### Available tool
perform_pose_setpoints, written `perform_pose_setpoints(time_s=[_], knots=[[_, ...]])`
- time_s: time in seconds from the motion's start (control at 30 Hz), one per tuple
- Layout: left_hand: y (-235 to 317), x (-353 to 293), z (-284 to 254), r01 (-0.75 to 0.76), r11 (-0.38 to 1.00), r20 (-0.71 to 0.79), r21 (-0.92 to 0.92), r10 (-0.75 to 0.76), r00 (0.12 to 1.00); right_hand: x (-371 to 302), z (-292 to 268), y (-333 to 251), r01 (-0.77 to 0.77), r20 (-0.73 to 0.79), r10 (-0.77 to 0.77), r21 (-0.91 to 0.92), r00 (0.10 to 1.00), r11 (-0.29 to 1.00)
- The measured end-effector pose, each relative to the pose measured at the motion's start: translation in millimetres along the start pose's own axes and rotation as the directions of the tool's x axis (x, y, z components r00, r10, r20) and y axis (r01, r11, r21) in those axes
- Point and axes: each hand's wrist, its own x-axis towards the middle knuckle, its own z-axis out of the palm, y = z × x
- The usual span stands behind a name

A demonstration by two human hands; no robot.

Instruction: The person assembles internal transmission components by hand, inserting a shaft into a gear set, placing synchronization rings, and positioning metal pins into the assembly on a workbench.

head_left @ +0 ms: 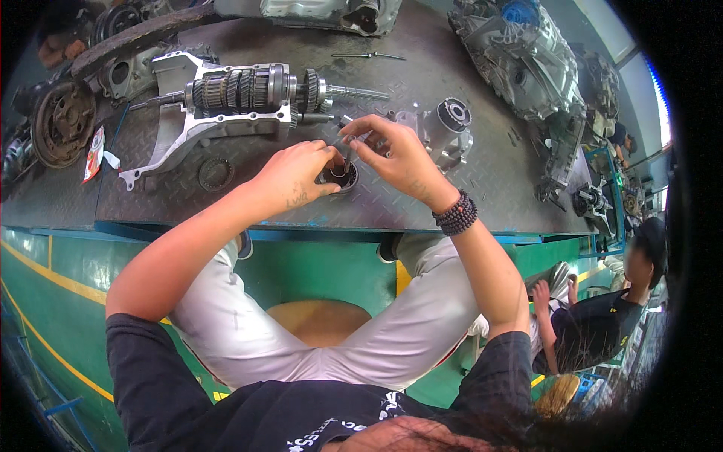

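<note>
dark ring-shaped metal part [352, 181]: on the bench top [497, 181], near its front edge, directly under the two hands.

left hand [301, 173]: curled over the left side of the ring, thumb at its near rim, fingers bent toward its middle. cannot tell whether the fingertips pinch anything.

right hand [395, 154]: above the ring's far side, thumb and forefinger brought close together, other fingers bent. something small and grey shows by the tips; cannot tell whether it is gripped. dark beaded bracelet [456, 215] at this wrist.

writing: pale printed lettering on the front of the dark shirt [301, 422], partly cut by folds; dark script-like marks on the skin near both wrists. red-and-white packet [94, 154] at bench left, its print too small to make out, with a white scrap [112, 160] just beside it.

nearby: open housing half [162, 147] beyond the left forearm, gear shafts [241, 90] lying in it. loose toothed ring [216, 174] flat in front of it. pale casing [444, 132] beyond the right hand, round bearing [454, 113] at its top. co-worker [595, 324] seated at right.
</note>
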Motion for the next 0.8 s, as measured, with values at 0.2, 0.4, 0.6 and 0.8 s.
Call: perform_pose_setpoints(time_s=[0.2,0.4,0.6,0.8], knots=[[0,2,-1,-0.027,1.0,0.024,-0.002,0.028,0.999,-2,1,2,0.061,-0.048,-0.061,-0.001,0.997,0.998],[5,3,-2,0.03,0.999,0.068,-0.021,-0.028,0.997,-1,3,2,0.075,-0.093,-0.074,0.009,0.993,0.997],[-11,4,15,-0.04,0.993,-0.001,0.114,0.04,0.999,-1,5,3,0.043,-0.004,-0.043,0.002,0.999,0.999],[-12,9,12,-0.08,0.993,0.073,0.082,0.074,0.995,0,7,6,0.063,0.022,-0.063,0.014,0.998,0.998]])
